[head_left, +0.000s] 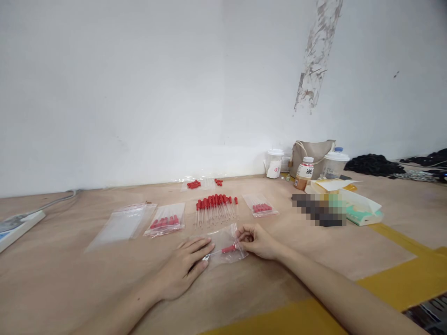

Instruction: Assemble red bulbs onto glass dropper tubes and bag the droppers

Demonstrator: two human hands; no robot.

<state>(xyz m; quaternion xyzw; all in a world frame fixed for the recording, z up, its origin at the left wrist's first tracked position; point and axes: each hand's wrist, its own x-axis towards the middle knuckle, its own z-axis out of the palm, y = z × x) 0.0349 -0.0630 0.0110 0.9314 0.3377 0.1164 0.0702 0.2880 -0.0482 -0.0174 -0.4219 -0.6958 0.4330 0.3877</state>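
Observation:
A clear zip bag point(217, 236) lies on the table between my hands. Inside or under its film is a dropper with a red rubber bulb point(228, 249), its thin clear tube pointing left. My left hand point(186, 267) rests flat on the bag's left end, fingers stretched out. At the other end my right hand point(256, 241) pinches the bag's edge close to the bulb; its fingertips are partly hidden. Just beyond the bag, several red-bulbed droppers point(215, 204) lie in a row, bulbs away from me.
Filled dropper bags lie left point(165, 221) and right point(260, 205) of the row, with flat clear bags point(118, 225) further left. Loose red bulbs point(193, 184) sit behind. To the right are a tissue pack point(363, 211), bottle point(304, 174) and lidded cups; a power strip point(21, 230) is far left.

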